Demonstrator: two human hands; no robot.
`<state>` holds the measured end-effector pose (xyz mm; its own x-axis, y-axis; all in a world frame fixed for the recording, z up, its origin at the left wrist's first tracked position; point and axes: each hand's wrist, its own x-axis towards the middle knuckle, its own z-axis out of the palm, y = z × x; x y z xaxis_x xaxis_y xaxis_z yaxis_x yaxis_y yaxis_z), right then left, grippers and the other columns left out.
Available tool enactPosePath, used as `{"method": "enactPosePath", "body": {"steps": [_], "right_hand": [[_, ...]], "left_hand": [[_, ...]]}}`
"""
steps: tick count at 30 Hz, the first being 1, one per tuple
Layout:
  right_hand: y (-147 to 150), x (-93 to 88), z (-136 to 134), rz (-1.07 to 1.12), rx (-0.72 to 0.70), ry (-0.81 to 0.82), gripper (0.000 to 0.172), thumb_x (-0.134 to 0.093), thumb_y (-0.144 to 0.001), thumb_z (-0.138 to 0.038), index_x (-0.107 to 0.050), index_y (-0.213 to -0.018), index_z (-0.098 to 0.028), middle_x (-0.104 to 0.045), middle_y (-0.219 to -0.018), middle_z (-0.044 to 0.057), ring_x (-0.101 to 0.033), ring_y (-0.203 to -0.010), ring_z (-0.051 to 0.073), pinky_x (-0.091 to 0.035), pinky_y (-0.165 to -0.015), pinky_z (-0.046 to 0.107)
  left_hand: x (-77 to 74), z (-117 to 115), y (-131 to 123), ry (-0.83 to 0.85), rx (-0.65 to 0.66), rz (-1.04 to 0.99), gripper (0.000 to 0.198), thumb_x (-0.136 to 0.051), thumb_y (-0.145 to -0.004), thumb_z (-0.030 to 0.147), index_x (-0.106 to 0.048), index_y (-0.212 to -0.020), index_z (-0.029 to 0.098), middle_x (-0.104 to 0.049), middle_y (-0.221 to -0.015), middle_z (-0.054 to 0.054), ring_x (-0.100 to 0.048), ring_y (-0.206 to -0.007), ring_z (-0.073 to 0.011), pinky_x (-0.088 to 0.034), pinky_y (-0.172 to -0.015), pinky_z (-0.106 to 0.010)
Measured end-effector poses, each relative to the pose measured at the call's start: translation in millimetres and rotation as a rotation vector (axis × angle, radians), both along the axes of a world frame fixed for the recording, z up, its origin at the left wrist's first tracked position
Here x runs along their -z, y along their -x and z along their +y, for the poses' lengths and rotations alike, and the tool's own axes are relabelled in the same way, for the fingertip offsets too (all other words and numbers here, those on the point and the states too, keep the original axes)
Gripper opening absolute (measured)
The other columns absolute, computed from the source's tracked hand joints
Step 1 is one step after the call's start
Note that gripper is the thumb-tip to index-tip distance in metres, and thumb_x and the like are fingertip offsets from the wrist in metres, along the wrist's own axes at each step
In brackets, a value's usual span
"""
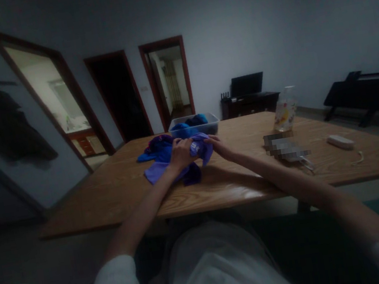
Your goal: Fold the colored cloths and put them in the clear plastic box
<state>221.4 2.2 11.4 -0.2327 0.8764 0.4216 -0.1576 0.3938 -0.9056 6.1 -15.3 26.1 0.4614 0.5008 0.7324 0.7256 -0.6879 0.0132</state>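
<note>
A purple cloth piece [202, 147] with white marks on it is bunched up just above the table. My left hand [180, 153] is closed on its left side, and my right hand [217, 143] pinches its right edge. Whether it is a sock or another small garment I cannot make out. Under and beside my left hand lies a loose heap of cloth pieces [163, 153] in blue, purple and dark colours. Beyond my hands stands a clear plastic bin [215, 120] with rolled or folded blue and dark cloth [197, 120] in it.
On the right of the wooden table [250, 185] stand a clear patterned bottle [283, 112], a blurred-out flat object [284, 148] and a white oblong case [340, 141] with a strap. A low cabinet [251, 104] bearing a black screen [247, 85] is against the wall.
</note>
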Motion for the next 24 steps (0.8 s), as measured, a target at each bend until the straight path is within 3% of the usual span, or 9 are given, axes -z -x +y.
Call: {"method": "enactPosePath", "body": {"steps": [4, 7, 10, 15, 18, 21, 24], "right_hand": [[2, -4.3, -1, 0.037, -0.048, -0.073, 0.028, -0.068, -0.081, -0.045, -0.074, -0.088, -0.019, -0.072, -0.090, 0.002, -0.062, -0.088, 0.021, -0.051, -0.085, 0.033], [-2, -7.7, -5, -0.067, -0.093, -0.185, 0.026, -0.067, -0.082, -0.037, -0.078, -0.096, -0.019, -0.071, -0.094, 0.002, -0.061, -0.092, 0.021, -0.050, -0.090, 0.034], [-7, -8.3, -9, -0.195, -0.023, -0.314, 0.026, -0.074, -0.082, -0.038, -0.079, -0.102, -0.023, -0.065, -0.107, 0.004, -0.060, -0.104, 0.023, -0.050, -0.095, 0.035], [-8, 0.4, -8, -0.303, 0.069, -0.495, 0.049, -0.084, -0.077, -0.044, -0.071, -0.121, -0.027, -0.056, -0.130, 0.006, -0.052, -0.128, 0.029, -0.041, -0.115, 0.043], [-5, 8.1, -7, -0.317, 0.054, -0.456, 0.058, -0.082, -0.080, -0.044, -0.061, -0.132, -0.028, -0.058, -0.129, 0.006, -0.055, -0.125, 0.028, -0.044, -0.114, 0.044], [-3, 13.2, -10, -0.267, 0.016, -0.315, 0.068, -0.082, -0.081, -0.043, -0.051, -0.140, -0.030, -0.061, -0.130, 0.006, -0.059, -0.120, 0.027, -0.053, -0.103, 0.040], [-3, 15.9, -12, -0.232, -0.032, -0.185, 0.072, -0.085, -0.077, -0.040, -0.052, -0.140, -0.029, -0.063, -0.130, 0.006, -0.061, -0.118, 0.027, -0.056, -0.097, 0.038]], "left_hand": [[5.2, 1, -2, 0.006, -0.063, -0.055, 0.069, -0.083, -0.076, 0.038, -0.056, -0.135, 0.015, -0.071, -0.109, -0.017, -0.066, -0.106, -0.0374, -0.040, -0.106, -0.052], [12.8, 6, -3, 0.027, -0.080, -0.132, 0.080, -0.085, -0.074, 0.037, -0.049, -0.141, 0.013, -0.072, -0.107, -0.017, -0.068, -0.104, -0.0368, -0.044, -0.103, -0.051], [20.6, 10, -5, 0.089, -0.078, -0.253, 0.087, -0.087, -0.072, 0.038, -0.042, -0.144, 0.014, -0.071, -0.111, -0.018, -0.067, -0.107, -0.0374, -0.049, -0.098, -0.049], [28.7, 6, -10, 0.209, 0.113, -0.328, 0.081, -0.075, -0.084, 0.031, -0.028, -0.148, 0.017, -0.066, -0.128, -0.021, -0.068, -0.113, -0.0349, -0.054, -0.092, -0.047], [29.8, 2, -10, 0.241, 0.202, -0.356, 0.082, -0.070, -0.089, 0.027, -0.019, -0.154, 0.022, -0.063, -0.136, -0.020, -0.068, -0.117, -0.0322, -0.056, -0.094, -0.046], [26.7, -1, -6, 0.239, 0.249, -0.353, 0.084, -0.065, -0.094, 0.027, -0.013, -0.159, 0.022, -0.059, -0.142, -0.021, -0.067, -0.119, -0.0324, -0.056, -0.097, -0.047], [20.4, -4, 1, 0.143, 0.314, -0.171, 0.070, -0.057, -0.097, 0.024, -0.027, -0.161, 0.025, -0.051, -0.150, -0.019, -0.061, -0.129, -0.0336, -0.051, -0.106, -0.050]]}}
